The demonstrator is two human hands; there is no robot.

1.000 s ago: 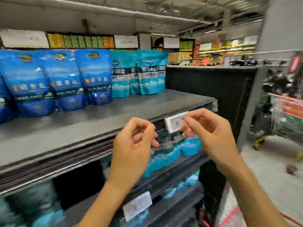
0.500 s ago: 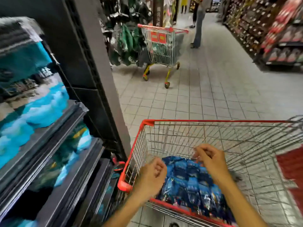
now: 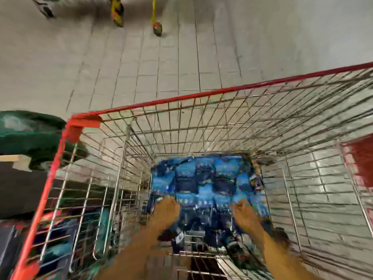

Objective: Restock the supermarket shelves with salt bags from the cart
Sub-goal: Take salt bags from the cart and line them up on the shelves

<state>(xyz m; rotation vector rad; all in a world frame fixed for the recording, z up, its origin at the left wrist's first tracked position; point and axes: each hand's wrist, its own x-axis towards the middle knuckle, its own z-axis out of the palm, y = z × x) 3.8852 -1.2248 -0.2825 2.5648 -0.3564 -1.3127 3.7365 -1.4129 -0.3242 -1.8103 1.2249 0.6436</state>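
I look straight down into a red-rimmed wire cart (image 3: 153,103). A heap of blue salt bags (image 3: 203,178) lies on its bottom. My left hand (image 3: 167,209) reaches down to the heap's near left side and my right hand (image 3: 242,213) to its near right side. Both hands touch the bags, but the frame is badly blurred and the fingers cannot be made out. Whether either hand grips a bag cannot be told.
Shelf edges with teal and blue bags (image 3: 60,235) show through the cart's left wall. A dark green blurred shape (image 3: 30,134) sits at the left. Wheels of another cart (image 3: 117,17) stand on the grey tiled floor (image 3: 181,47) beyond.
My view swung from the shelf and its price tag to the cart and now tilts steeply down. Both hands dropped deeper into the cart onto the blue bags.
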